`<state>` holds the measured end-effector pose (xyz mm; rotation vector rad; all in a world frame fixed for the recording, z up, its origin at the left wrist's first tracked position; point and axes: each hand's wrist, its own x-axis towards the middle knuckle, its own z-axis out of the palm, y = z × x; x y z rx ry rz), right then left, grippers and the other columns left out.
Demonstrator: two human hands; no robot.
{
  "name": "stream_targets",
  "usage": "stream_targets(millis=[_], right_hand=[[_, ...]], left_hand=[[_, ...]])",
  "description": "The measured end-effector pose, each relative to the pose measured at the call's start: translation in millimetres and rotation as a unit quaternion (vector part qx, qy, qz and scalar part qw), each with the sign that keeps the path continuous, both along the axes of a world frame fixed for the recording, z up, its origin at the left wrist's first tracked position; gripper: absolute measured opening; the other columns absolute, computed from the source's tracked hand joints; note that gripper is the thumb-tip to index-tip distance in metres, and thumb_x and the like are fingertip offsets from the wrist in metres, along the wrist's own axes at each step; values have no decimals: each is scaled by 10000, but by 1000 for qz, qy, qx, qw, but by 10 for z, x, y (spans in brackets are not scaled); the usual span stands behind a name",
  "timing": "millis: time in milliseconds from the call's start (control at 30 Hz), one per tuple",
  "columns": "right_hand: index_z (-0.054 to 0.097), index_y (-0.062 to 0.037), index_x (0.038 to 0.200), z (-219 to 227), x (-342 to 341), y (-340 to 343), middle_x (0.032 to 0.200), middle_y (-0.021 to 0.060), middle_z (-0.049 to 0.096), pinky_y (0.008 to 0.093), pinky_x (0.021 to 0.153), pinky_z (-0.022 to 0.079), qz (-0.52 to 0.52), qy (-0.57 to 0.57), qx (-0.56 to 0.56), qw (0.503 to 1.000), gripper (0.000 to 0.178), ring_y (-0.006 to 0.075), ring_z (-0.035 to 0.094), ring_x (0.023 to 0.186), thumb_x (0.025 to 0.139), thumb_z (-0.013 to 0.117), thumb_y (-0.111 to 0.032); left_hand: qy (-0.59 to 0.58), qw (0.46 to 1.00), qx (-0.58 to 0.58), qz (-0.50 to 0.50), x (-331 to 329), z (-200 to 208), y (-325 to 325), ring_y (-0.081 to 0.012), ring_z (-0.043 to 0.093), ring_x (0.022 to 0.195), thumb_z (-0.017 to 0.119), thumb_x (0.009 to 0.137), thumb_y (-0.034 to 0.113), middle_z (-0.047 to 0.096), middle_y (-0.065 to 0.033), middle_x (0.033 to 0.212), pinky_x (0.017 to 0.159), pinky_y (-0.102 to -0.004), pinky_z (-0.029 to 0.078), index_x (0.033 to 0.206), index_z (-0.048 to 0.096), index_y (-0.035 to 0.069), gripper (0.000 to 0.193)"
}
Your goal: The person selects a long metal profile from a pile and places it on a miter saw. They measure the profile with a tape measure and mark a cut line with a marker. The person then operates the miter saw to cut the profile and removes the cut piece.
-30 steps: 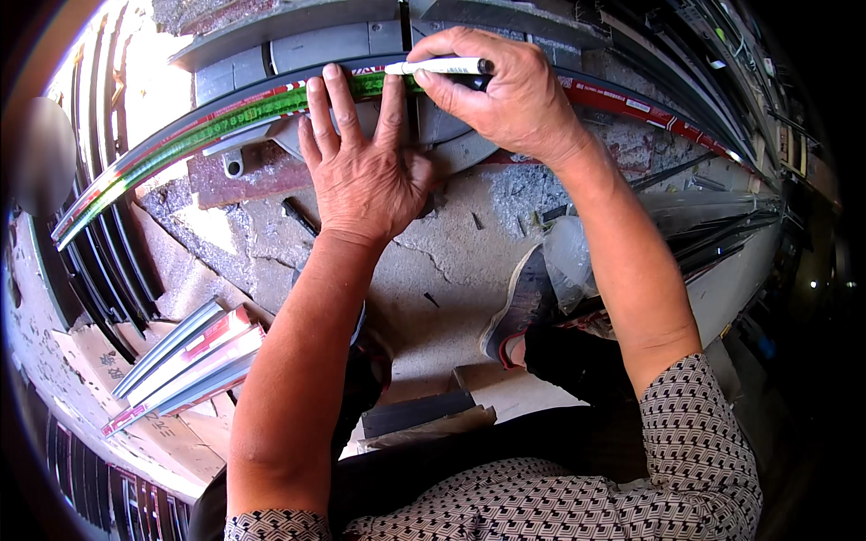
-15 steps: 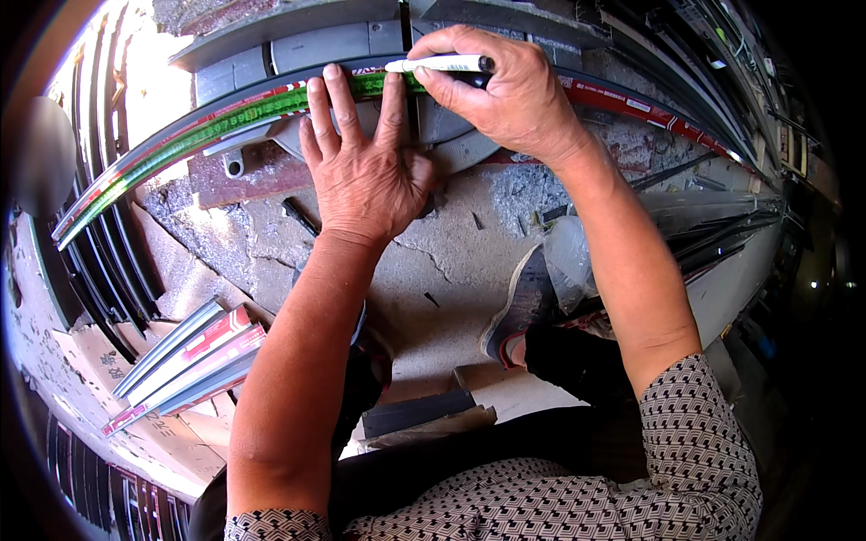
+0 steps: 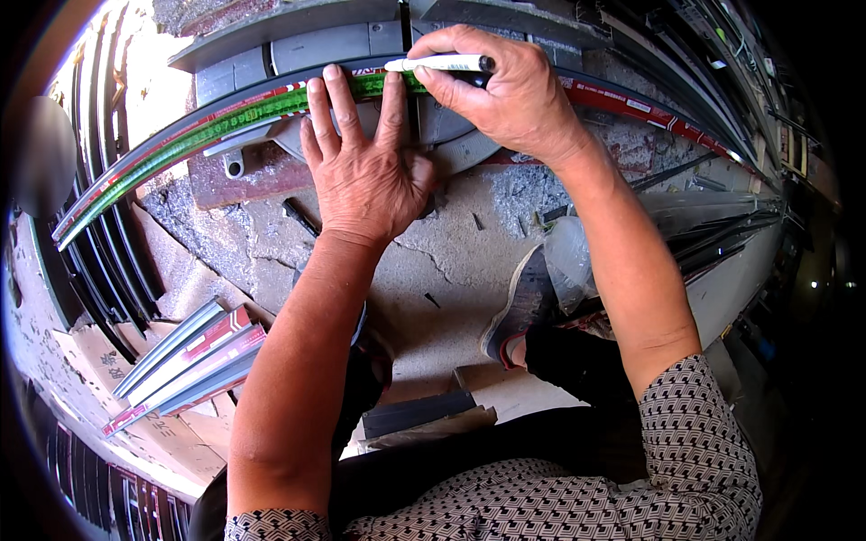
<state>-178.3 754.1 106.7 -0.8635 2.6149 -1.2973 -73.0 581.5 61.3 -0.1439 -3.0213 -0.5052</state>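
A long dark profile (image 3: 622,102) with red printed film lies across the upper part of the view. Along its near side runs a green ruler (image 3: 230,124) with measuring marks. My left hand (image 3: 365,180) is spread over both, fingers apart, its fingertips resting on the ruler and the film. Pinched in my right hand (image 3: 514,95) is a white marker pen (image 3: 442,63) with a dark end. The pen's tip touches or nearly touches the profile, just beyond my left fingertips. Both strips lie over a grey metal machine base (image 3: 320,47), which my hands partly hide.
Several cut profile pieces (image 3: 194,361) lie on cardboard at the left. Long dark strips (image 3: 108,243) stand behind them, and more profiles (image 3: 695,81) are stacked at the right. A clear plastic bag (image 3: 568,261) is by my shoe (image 3: 523,302). Shavings litter the concrete floor (image 3: 424,270).
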Motion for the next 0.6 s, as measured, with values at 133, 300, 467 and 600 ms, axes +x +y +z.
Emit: stream_targets(millis=[133,300,467,600], right_hand=[[730,-89,1094,-9,-3,-2,998,52,753,287,814,572,-1,-1,0,1000,191,173,729,920,926,764,-172],[732,-90,1094,0,3,-12,1003,51,755,293,826,576,-3,4,-3,1000,187,179,732,932,929,761,-174],[737,-130,1107,-3,41,25,1006,61,755,335,819,583,-16,60,-28,998,200,223,732,936,921,759,-199],[728,-163,1185,0,128,111,1018,66,744,368,866,571,-30,127,-50,990,264,249,694,1001,922,744,-181]], left_hand=[[3,1000,0,-1,-2,0,-3,-526,182,1501,548,800,395,162,-313,1637,1147,-655,236,1585,361,223,826],[3,1000,2,1,3,4,-3,-529,189,1497,549,796,393,165,-318,1634,1145,-654,237,1586,362,221,830],[-2,1000,-4,-4,20,32,3,-532,185,1498,562,806,401,160,-320,1636,1152,-649,232,1589,355,220,830],[-10,1000,-5,-6,41,65,-6,-532,170,1504,587,824,414,141,-321,1642,1161,-646,223,1600,334,230,837]])
